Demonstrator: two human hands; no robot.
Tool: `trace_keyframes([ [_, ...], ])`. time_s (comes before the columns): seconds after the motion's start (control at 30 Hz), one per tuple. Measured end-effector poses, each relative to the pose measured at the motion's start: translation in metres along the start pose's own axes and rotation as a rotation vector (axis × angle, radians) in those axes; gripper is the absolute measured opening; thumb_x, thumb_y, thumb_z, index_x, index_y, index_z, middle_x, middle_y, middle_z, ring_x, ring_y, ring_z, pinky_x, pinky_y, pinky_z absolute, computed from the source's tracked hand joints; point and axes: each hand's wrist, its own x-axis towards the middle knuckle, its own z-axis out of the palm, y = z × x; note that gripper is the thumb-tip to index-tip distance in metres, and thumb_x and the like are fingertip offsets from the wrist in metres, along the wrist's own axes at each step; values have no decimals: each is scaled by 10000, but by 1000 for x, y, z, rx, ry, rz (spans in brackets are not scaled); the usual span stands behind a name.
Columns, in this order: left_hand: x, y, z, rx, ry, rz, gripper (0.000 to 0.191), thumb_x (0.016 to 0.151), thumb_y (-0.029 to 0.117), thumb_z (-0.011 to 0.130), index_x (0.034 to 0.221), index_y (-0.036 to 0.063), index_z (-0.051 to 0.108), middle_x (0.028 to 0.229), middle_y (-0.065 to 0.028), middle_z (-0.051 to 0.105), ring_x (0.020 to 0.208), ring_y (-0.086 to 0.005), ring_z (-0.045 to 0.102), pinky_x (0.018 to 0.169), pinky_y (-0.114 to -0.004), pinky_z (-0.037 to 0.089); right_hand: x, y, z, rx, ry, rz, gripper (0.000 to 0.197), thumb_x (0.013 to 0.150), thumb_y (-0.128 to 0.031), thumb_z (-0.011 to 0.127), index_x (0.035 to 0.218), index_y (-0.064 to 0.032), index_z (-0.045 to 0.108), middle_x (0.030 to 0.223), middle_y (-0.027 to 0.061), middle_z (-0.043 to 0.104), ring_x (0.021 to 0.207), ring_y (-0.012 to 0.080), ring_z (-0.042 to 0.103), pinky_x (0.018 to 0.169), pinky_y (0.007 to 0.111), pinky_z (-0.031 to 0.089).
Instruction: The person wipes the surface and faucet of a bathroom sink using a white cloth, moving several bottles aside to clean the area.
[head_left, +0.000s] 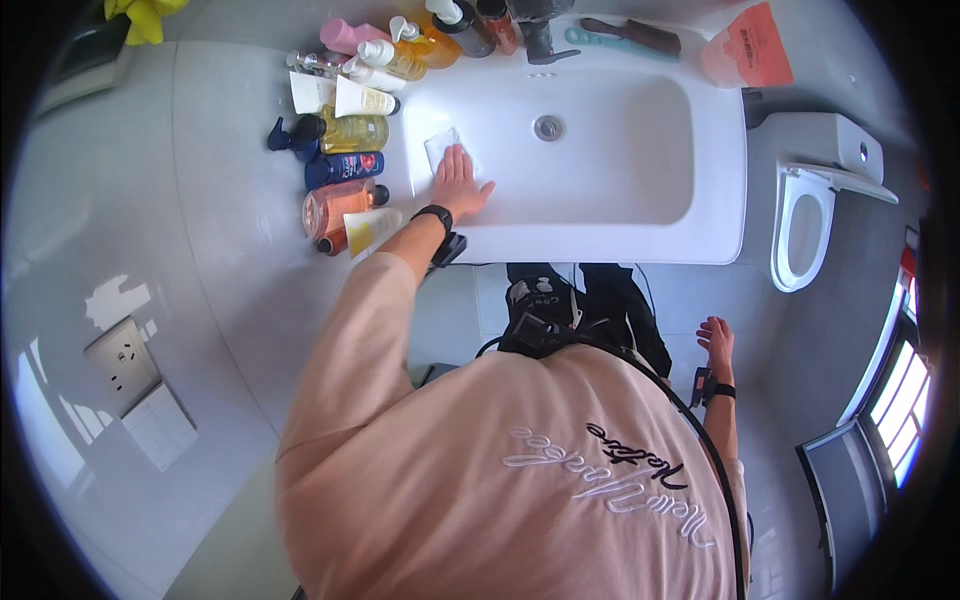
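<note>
My left hand (459, 184) lies flat inside the left end of the white washbasin (716, 238), holding a folded white cloth (441, 145) pressed under its fingers against the basin's sloping side. Part of the cloth is hidden by the fingers. The thumb points out towards the drain (548, 128). Away from the basin, my right hand (716, 341) hangs low at my right side with loosely bent fingers and nothing in it. Both wrists wear black straps with small devices.
Several bottles and tubes crowd the basin's left rim, among them a yellow pump bottle (356, 133) and a white tube (371, 229). Behind the basin are a dark faucet (541, 45), a brown comb (652, 37) and a pink pouch (750, 52). A toilet (802, 225) stands at the right.
</note>
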Motion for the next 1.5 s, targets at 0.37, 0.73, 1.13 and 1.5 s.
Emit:
trace_keyframes([
  [0.37, 112, 35, -43, -900, 546, -533, 908, 853, 485, 434, 1364, -161, 53, 1453, -325, -78, 1366, -421, -114, 1110, -470, -6, -8, -11, 3, -67, -29, -31, 307, 905, -280, 514, 1071, -23, 543, 888, 79, 616, 754, 161, 609, 619, 275, 488],
  [0.73, 20, 67, -5, -304, 71, -97, 588, 816, 313, 535, 1211, -111, 431, 1369, -286, 284, 1280, -397, 293, 1050, -419, 281, 16, 32, -6, 58, -36, 23, 331, 906, -293, 506, 1114, -37, 524, 938, 88, 622, 788, 179, 620, 639, 303, 495],
  [1.13, -100, 35, -30, -422, 289, 203, 273, 775, 211, 670, 977, 32, 627, 942, -188, 647, 897, -349, 602, 788, -433, 464, 22, 10, 18, 193, -82, -36, 312, 900, -296, 505, 1096, -55, 540, 917, 60, 605, 777, 160, 599, 658, 291, 479],
  [1.5, 24, -21, -60, -2190, 578, -194, 154, 836, 68, 531, 969, 6, 578, 949, -104, 601, 794, -244, 605, 636, -346, 488, 11, 7, 0, 197, -4, -46, 296, 899, -266, 509, 1070, -28, 546, 891, 67, 611, 749, 153, 600, 631, 276, 474],
])
